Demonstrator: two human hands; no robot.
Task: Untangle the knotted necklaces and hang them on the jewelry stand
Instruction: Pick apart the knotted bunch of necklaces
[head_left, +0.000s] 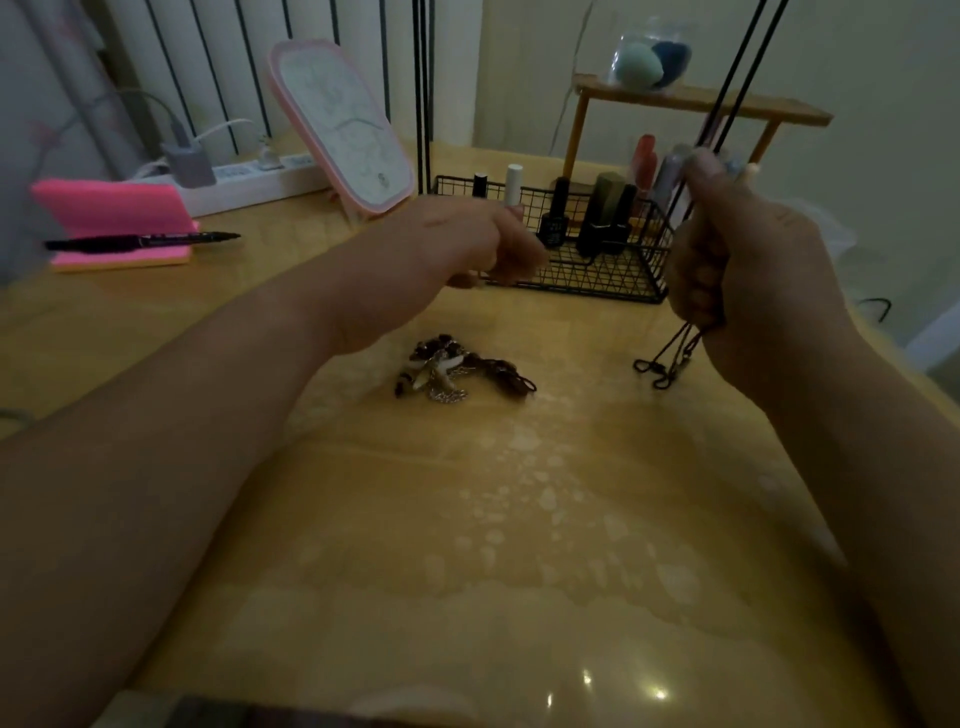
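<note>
A tangled heap of necklaces (457, 371), dark beads with a silver chain and a pale pendant, lies on the wooden table (467, 545) between my arms. My right hand (748, 270) grips a black cord necklace (753, 57); its strands rise out of the top of the frame, and its looped ends with clasps (662, 366) dangle below my fist. My left hand (467, 244) hovers above and behind the heap with curled fingers. Two more black cord strands (423, 93) drop from the top edge and vanish behind it. I cannot make out a jewelry stand.
A black wire basket (597, 283) of nail polish bottles stands just behind my hands. A small wooden shelf (701, 101) carries a jar of makeup sponges. A pink-framed mirror (343, 130), a power strip (249, 179), and pink notes (114, 218) with a pen are at the left.
</note>
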